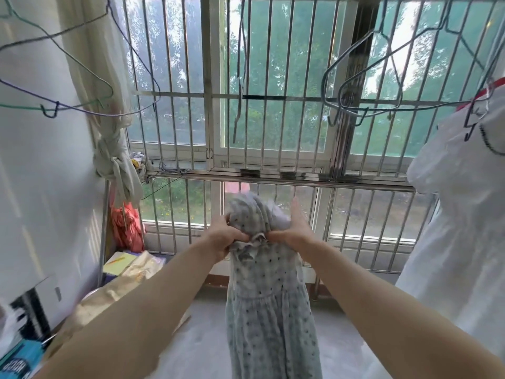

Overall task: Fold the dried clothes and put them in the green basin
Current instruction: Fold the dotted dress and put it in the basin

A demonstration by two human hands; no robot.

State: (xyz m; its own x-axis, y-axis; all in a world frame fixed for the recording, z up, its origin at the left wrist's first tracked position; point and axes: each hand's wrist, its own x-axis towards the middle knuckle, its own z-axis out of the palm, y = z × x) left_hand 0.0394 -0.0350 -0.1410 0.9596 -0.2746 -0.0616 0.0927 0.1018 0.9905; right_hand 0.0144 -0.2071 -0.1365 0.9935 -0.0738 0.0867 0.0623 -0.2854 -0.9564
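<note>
Dotted dress (269,302): you are holding it up at centre frame, in front of the barred window (276,50). Its top part is folding over above your hands, and the gathered skirt is hanging straight down toward the grey floor (202,346). The hem is running out of the bottom of the frame.

Left hand (222,237): you are grasping the dress at its left upper edge. The fingers are curling tightly into the bunched fabric near the ruffled trim.

Right hand (296,228): you are gripping the right upper edge. The thumb is pressing into the ruffle at the middle, close to the left hand's knuckles. The fingers are reaching upward along the folded-over cloth; their tips are blurring, so their exact contact is unclear.

Both forearms are extending forward from the lower corners, bare.

Surroundings: a white garment (459,242) is hanging at the right edge, apart from the dress. Bare wire hangers (363,86) are hanging overhead on both sides. A knotted curtain (114,160) is hanging at left beside the window, with a red bag (127,228) below it. A yellow pad (119,262) is lying low at left.
</note>
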